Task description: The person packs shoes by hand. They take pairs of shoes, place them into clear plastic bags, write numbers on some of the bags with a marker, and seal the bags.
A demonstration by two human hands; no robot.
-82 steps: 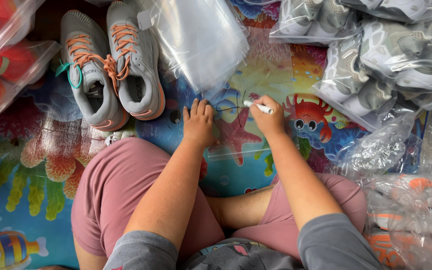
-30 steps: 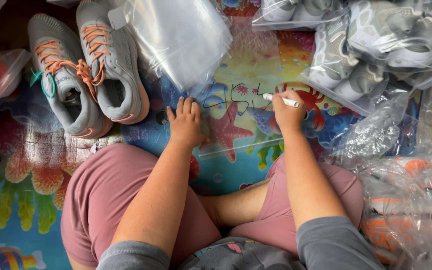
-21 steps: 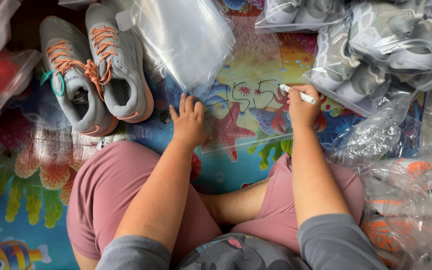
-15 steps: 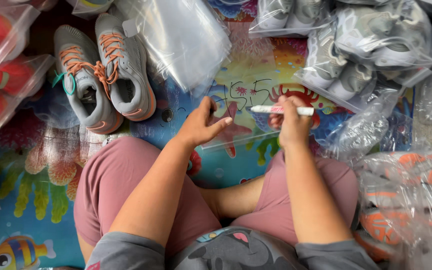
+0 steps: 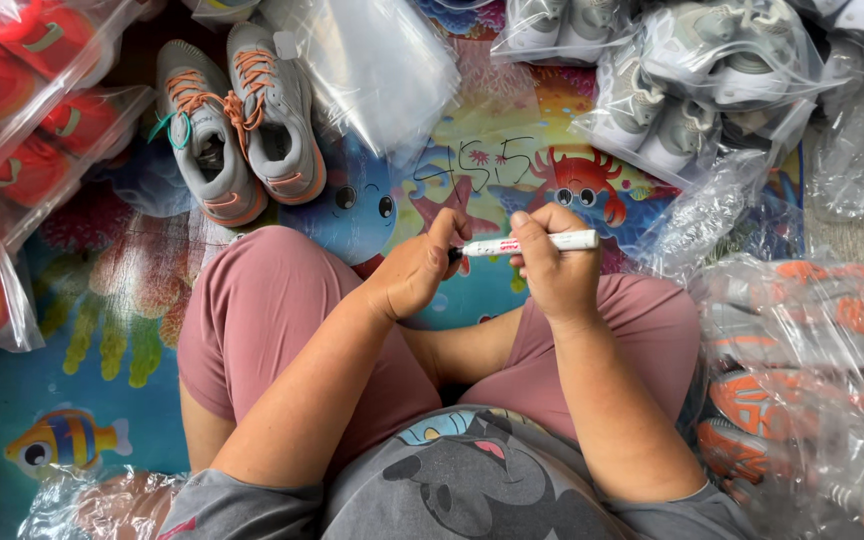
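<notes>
My right hand [image 5: 555,265] grips a white marker pen [image 5: 542,242], held level above my lap. My left hand [image 5: 420,268] pinches the pen's dark left end, where the cap sits. Just beyond both hands a clear plastic bag [image 5: 492,175] lies flat on the mat, with dark handwritten marks on it. A pair of grey sneakers with orange laces [image 5: 242,130] stands to the left of that bag, outside any bag.
I sit cross-legged on a colourful sea-creature play mat [image 5: 102,330]. An empty clear bag [image 5: 372,60] lies by the sneakers. Bagged orange shoes [image 5: 12,140] are stacked at left, bagged grey shoes [image 5: 712,90] at upper right, more bagged shoes [image 5: 812,370] at right.
My right hand stopped writing on the flat bag and drew the pen back toward me. My left hand lifted off the bag and came onto the pen's tip end.
</notes>
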